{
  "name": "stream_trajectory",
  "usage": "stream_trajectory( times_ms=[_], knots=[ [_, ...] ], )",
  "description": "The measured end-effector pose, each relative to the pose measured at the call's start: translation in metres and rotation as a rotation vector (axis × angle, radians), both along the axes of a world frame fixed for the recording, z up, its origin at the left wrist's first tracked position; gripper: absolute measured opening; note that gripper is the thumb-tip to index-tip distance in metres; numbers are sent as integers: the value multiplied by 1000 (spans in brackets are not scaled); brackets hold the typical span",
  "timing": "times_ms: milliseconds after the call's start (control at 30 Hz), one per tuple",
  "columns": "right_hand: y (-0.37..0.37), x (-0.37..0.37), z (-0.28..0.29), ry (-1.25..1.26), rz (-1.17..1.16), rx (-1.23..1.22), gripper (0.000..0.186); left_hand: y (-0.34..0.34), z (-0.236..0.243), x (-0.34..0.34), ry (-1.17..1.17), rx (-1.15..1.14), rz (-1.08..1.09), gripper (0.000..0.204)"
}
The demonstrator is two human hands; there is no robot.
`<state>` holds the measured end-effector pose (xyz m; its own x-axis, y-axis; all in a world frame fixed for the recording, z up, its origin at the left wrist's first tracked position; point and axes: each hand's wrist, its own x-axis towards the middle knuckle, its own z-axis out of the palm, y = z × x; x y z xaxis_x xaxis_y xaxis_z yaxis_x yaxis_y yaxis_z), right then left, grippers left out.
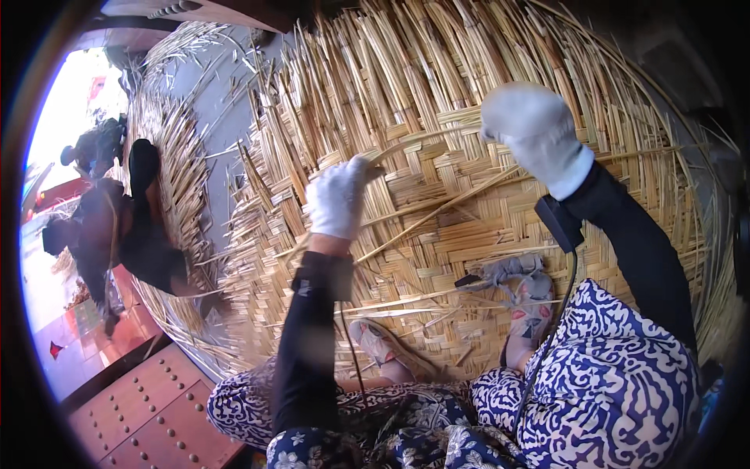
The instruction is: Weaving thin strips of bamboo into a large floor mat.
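Observation:
A large woven reed mat (pixel 461 234) lies under me, its far side a fringe of loose reed ends. My left hand (pixel 336 202), in a white glove, is closed on a flattened reed strip (pixel 426 139) above the weave. The strip runs right to my right hand (pixel 535 129), also white-gloved, raised and closed round its other end. That hand is somewhat blurred, so its fingers do not show singly. Long loose strips (pixel 437 211) lie slantwise over the weave below my hands.
A grey cloth bundle (pixel 512 270) with a dark piece lies by my right shoe (pixel 531 309); my left shoe (pixel 387 344) is on the mat. At left a person in dark clothes (pixel 101 227) bends beside more reeds (pixel 168 141). A studded red-brown panel (pixel 148 414) stands lower left.

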<state>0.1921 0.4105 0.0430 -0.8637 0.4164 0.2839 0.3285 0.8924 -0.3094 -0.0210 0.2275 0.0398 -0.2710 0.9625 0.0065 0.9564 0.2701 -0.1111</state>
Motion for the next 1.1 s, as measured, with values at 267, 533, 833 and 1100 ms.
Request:
stream_trajectory(
  times_ms=[267, 533, 833, 1100],
  knots=[
    [26, -84, -17, 188, -56, -901, 27, 6, 10, -53, -719, 698, 762, 20],
    [21, -149, -45, -270, -416, -729, 65, 69, -16, -57, -1240, 759, 623, 23],
    [20, -146, -42, -83, -338, -680, 45, 69, -60, -94, -1048, 477, 776, 31],
    [29, -163, -38, -288, -345, -731, 53, 69, -35, -85, -1364, 467, 732, 25]
  ],
)
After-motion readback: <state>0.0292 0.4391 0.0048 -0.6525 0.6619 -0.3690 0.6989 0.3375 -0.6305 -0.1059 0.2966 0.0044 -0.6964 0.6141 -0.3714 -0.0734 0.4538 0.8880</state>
